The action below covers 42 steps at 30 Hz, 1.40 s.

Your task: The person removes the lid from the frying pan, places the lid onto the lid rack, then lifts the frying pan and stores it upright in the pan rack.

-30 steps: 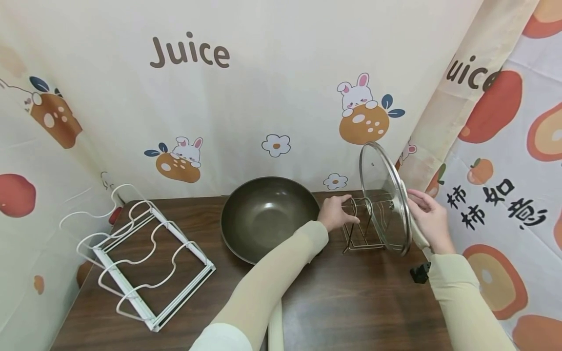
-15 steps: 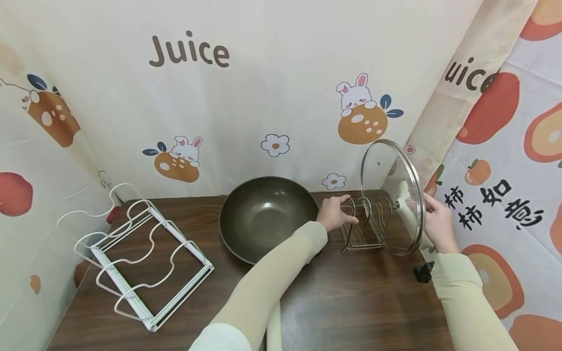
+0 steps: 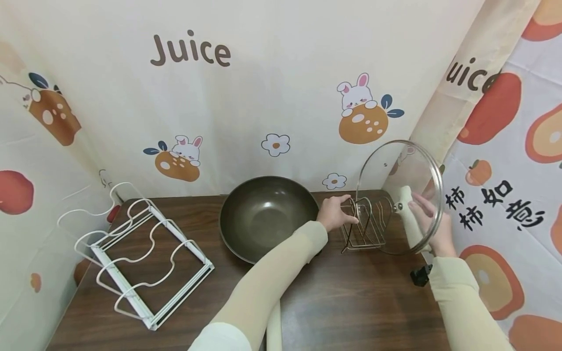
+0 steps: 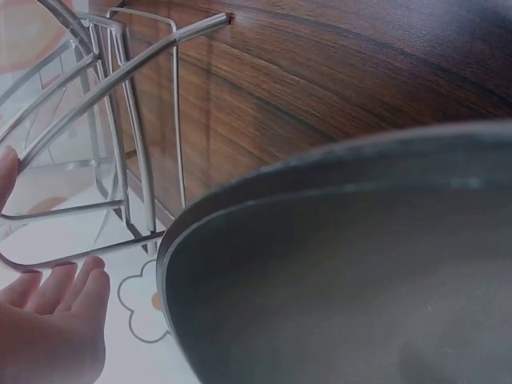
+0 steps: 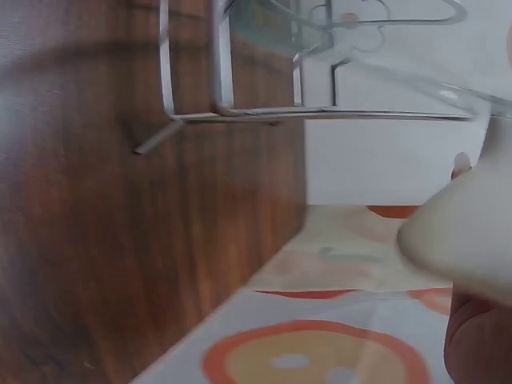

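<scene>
My right hand [image 3: 439,226] grips the cream handle [image 3: 411,222] of a clear glass lid [image 3: 395,170] with a metal rim. The lid stands nearly upright, its left part overlapping a small metal wire rack [image 3: 365,242] in the head view. In the right wrist view the handle [image 5: 460,240] is close and blurred, with part of the hand [image 5: 480,344] below it. My left hand [image 3: 332,213] holds the rack's left end between thumb and fingers. The left wrist view has its fingertips [image 4: 94,280] at a wire loop.
A dark wok [image 3: 270,219] sits left of the rack, its cream handle [image 3: 275,326] pointing to the front under my left forearm. On the left lies a white wire rack [image 3: 182,296]. Printed curtains [image 3: 263,97] enclose the table [image 3: 351,302]. A small black object [image 3: 420,276] is by my right sleeve.
The lid has swung to the right and turned its glass face more toward the head camera, still in my right hand. My left hand stays in place on the rack.
</scene>
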### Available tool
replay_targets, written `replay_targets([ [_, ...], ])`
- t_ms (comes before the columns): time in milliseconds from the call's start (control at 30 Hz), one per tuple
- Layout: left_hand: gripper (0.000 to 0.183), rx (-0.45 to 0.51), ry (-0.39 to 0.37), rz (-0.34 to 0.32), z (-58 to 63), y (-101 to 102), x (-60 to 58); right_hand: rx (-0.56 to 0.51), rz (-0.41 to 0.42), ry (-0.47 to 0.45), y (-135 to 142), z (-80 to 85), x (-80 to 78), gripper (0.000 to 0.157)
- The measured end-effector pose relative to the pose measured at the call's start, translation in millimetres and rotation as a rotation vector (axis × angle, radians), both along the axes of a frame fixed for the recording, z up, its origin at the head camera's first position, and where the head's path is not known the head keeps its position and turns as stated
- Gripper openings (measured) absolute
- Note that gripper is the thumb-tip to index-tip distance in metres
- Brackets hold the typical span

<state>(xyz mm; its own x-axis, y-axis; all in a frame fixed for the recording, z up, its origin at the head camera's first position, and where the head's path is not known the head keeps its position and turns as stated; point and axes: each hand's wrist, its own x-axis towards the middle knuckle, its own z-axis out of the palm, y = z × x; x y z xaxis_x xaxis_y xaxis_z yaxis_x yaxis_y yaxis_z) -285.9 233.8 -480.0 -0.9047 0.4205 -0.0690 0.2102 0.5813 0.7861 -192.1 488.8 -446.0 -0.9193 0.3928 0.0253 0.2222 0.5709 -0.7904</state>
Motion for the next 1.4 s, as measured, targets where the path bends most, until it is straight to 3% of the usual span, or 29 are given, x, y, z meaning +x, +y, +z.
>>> replay_targets([
  [167, 0.08, 0.017, 0.004, -0.01, 1.9, 0, 1.7, -0.062, -0.001, -0.002, -5, 0.9, 8.9, 0.063],
  [300, 0.08, -0.005, 0.036, -0.006, 5.0, -1, 3.4, 0.002, 0.017, 0.018, -7, 2.6, 9.2, 0.062],
  [567, 0.081, -0.107, 0.082, -0.006, 13.3, -3, 10.5, 0.058, 0.05, -0.031, -9, 4.4, 9.6, 0.065],
  [867, 0.098, -0.1, 0.038, -0.015, 20.6, -7, 13.1, 0.083, 0.051, -0.05, -5, 9.0, 12.4, 0.068],
  [1067, 0.099, -0.101, 0.066, -0.042, 34.7, -14, 10.1, 0.054, 0.026, 0.009, 7, 22.7, 24.3, 0.064],
  [1233, 0.098, -0.105, 0.092, -0.055, 54.0, -29, 9.2, 0.023, -0.006, 0.04, 11, 40.4, 28.8, 0.056],
  [1400, 0.095, -0.106, 0.107, -0.053, 68.4, -43, 8.9, -0.093, -0.026, 0.136, 12, 56.8, 33.1, 0.049],
])
